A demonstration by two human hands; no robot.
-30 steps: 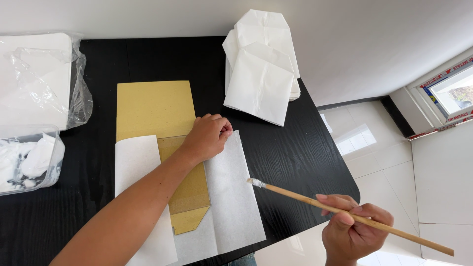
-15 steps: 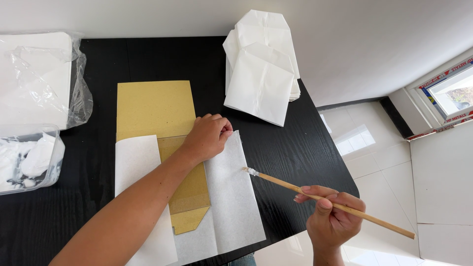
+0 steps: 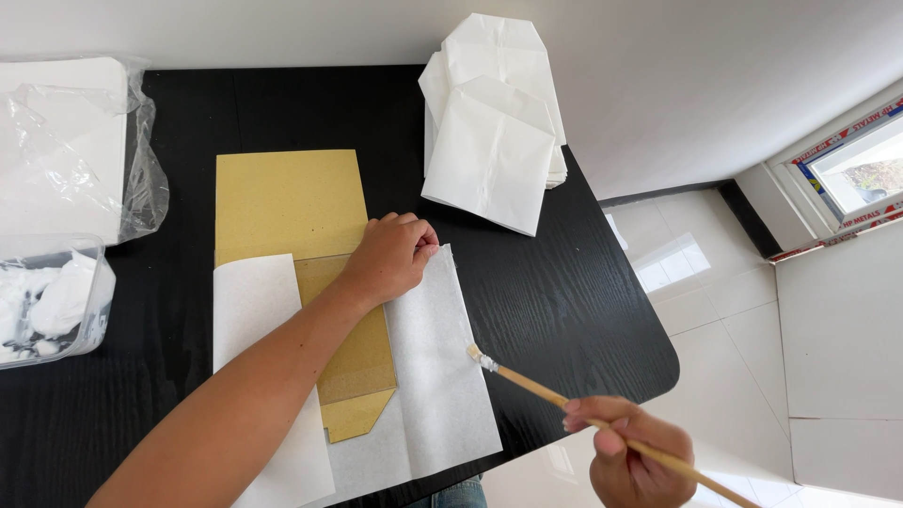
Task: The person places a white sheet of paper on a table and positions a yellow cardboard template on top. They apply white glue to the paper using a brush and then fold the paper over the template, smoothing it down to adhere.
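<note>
My left hand (image 3: pixel 390 256) presses down on the top edge of a thin white paper sheet (image 3: pixel 437 376) that lies folded around a yellow-brown cardboard template (image 3: pixel 282 202) on the black table (image 3: pixel 564 282). My right hand (image 3: pixel 632 458) grips a long wooden-handled brush (image 3: pixel 555 395) at the lower right. The brush's white tip touches the right edge of the white sheet. A clear plastic piece lies over the cardboard's lower part, between the sheet's two flaps.
A stack of folded white paper bags (image 3: pixel 494 122) rests at the table's far right edge. A clear plastic bag of white sheets (image 3: pixel 66 141) lies at the far left. Below it stands a clear plastic tub (image 3: pixel 52 301) with white contents. Tiled floor and a window are at the right.
My right hand has moved left and up, bringing the brush tip from beside the sheet to its right edge. The left hand has stayed put.
</note>
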